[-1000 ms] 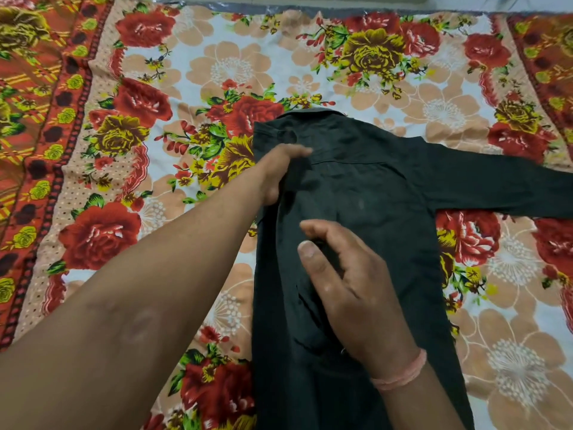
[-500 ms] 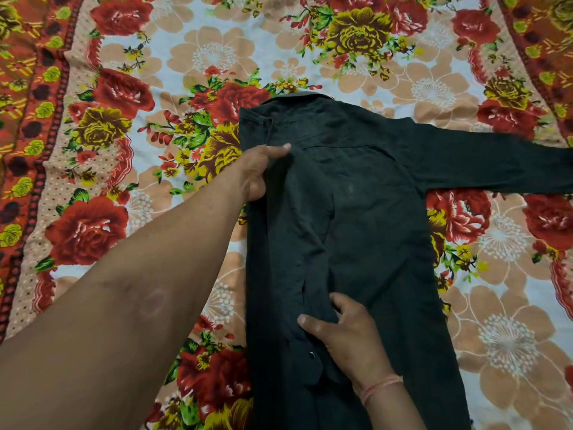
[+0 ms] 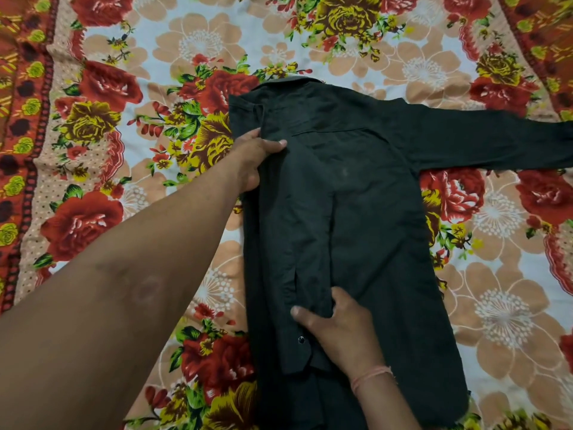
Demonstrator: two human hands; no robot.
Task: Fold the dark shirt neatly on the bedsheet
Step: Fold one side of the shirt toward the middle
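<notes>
The dark shirt lies flat on the floral bedsheet, collar at the far end. Its left sleeve is folded in lengthwise over the body, cuff button showing near me. The other sleeve stretches out to the right. My left hand rests at the folded shoulder edge, fingers straight on the cloth. My right hand sits on the lower end of the folded sleeve, thumb spread and fingers curled into the fabric.
The bedsheet spreads well beyond the shirt on every side, with an orange patterned border along the left and one at the far right. Nothing else lies on it.
My right hand slid down the folded sleeve from the shirt's middle toward the cuff near me. My left hand stayed at the shoulder fold.
</notes>
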